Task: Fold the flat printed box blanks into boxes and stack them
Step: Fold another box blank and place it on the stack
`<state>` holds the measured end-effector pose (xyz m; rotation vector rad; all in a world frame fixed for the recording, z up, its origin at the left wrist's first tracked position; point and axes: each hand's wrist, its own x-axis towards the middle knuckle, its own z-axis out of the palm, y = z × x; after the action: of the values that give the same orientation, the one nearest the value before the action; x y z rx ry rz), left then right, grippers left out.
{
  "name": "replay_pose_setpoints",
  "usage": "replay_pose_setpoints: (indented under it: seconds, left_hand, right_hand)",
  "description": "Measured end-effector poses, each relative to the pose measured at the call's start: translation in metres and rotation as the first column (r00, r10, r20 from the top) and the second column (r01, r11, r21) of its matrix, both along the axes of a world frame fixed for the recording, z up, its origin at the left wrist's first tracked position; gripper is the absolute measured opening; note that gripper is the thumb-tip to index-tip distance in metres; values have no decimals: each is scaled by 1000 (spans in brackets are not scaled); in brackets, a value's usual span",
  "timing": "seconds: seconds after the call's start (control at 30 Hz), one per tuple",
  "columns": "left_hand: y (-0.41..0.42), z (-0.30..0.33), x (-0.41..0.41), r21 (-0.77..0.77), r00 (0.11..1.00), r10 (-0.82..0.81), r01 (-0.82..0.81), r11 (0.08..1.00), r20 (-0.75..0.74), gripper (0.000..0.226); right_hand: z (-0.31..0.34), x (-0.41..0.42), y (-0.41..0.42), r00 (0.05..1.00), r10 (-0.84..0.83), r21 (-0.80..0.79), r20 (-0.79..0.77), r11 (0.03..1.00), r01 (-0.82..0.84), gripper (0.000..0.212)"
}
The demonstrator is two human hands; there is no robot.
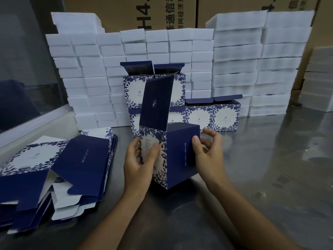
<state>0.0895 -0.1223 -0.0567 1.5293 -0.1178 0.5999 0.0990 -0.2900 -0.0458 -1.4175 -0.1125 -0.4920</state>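
The box (169, 156) stands on the worktop (270, 168), lid flap up, left hand (142, 159) gripping its printed face, right hand (207, 147) pinching the blue side. Squeezing unevenly could skew or crease it.

There are two hands, the left hand (139, 162) and the right hand (210, 152), and they hold one box (177, 154) with its lid up. Behind it stand folded boxes (212, 116): I can see two on top, two on the right, and part of at least one more hidden behind the held box. One pile of flat blanks (59, 170) lies on the desk (270, 177), far too many to count, and the white foam blocks (236, 65) at the back are also too many to count, in front of two big brown cartons (126, 13).
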Motion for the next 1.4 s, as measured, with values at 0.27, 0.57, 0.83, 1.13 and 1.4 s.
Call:
replay_pose_setpoints:
  seconds: [0.27,0.57,0.83,1.13,1.4]
  left_hand:
    - [-1,-1,-6,158,986,109,-129,979,130,54]
    - [-9,-3,-11,371,937,144,-263,891,318,47]
    - [-7,0,-8,437,941,106,-246,865,320,54]
    - [-1,-1,-6,435,944,152,-273,858,292,33]
    - [-4,5,-6,464,893,185,-379,801,410,26]
  right_hand:
    - [-1,4,-1,998,-62,-88,6,994,62,14]
    - [4,-2,1,1000,12,-72,-21,997,-13,38]
    - [0,-5,0,983,-88,-267,164,955,130,55]
    - [1,-10,-1,972,-174,-415,160,881,226,42]
    - [5,-14,8,830,-297,-584,472,600,547,30]
